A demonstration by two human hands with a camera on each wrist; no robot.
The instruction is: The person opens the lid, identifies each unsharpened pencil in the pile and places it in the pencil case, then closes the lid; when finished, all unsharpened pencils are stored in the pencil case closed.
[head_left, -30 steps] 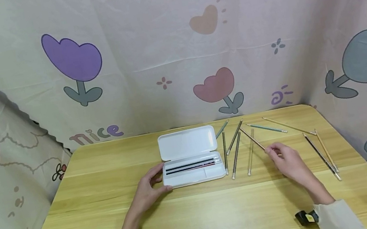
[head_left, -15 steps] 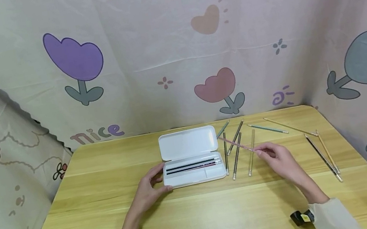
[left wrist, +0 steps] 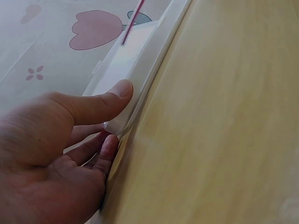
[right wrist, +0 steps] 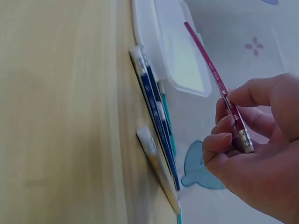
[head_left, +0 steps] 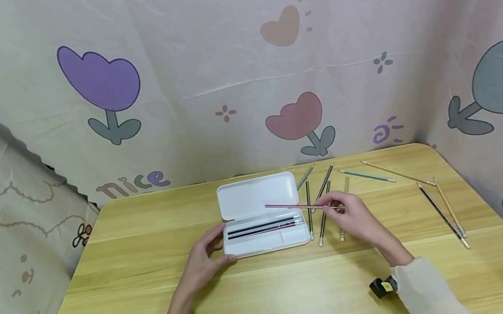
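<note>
A white pencil case (head_left: 254, 244) lies with its lid (head_left: 256, 195) raised at the back of the wooden table. Several dark pencils (head_left: 260, 225) lie side by side in its tray. My left hand (head_left: 202, 256) grips the case's left end, thumb (left wrist: 105, 102) over the front rim and fingers around the side. My right hand (head_left: 352, 218) pinches a red pencil (right wrist: 210, 65) between thumb and fingers near its eraser end. The pencil's far end points left and overlaps the lid in the head view.
Right of the case lie several loose pencils, among them a dark one (head_left: 310, 214), a teal one (head_left: 367, 176) and a yellow one (head_left: 398, 172). Farther right, a black pencil (head_left: 442, 215) and another yellow pencil (head_left: 450, 209) lie close together. A printed curtain (head_left: 177, 52) hangs behind the table.
My right hand has moved left with the red pencil, from beside the loose pencils to the case, and the pencil has turned more level. My left hand has stayed on the case.
</note>
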